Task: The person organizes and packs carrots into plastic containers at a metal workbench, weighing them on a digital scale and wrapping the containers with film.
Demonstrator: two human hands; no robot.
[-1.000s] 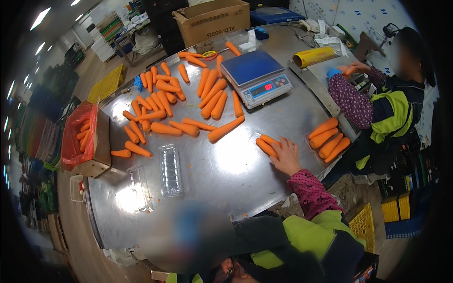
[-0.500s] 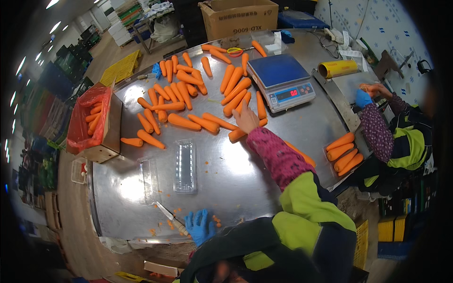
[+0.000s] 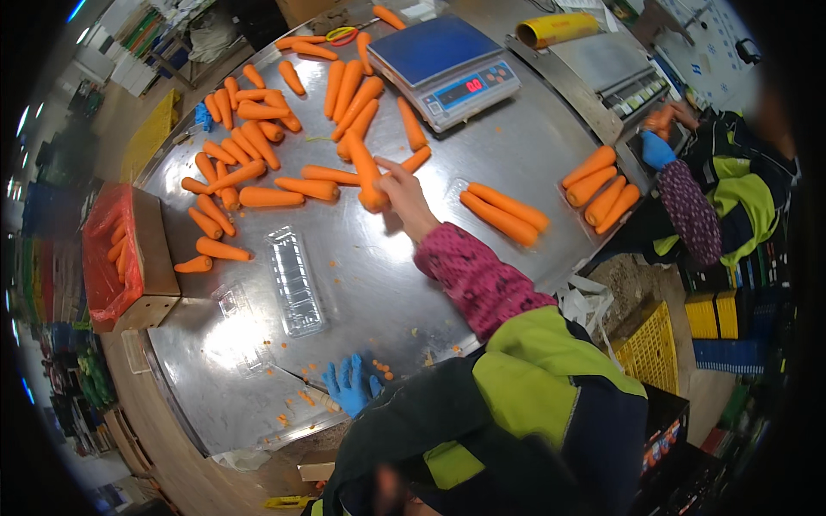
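Carrot (image 3: 365, 172) held in the worker's right hand (image 3: 408, 201), fingers closed near its thick end, over the metal table (image 3: 379, 301), between the scale (image 3: 443, 56) and the clear tray (image 3: 295, 282). Their blue-gloved left hand (image 3: 351, 389) has its fingers spread, ungripping, just beside the knife (image 3: 320, 398).

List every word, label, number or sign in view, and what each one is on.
Blue-topped scale: lit red digits on its display; legible, but I don't copy out readings.
Scale's buttons: markings too small to read.
Yellow roll: faint printing, too blurred to read.
White wall: blue marks, too small to read.
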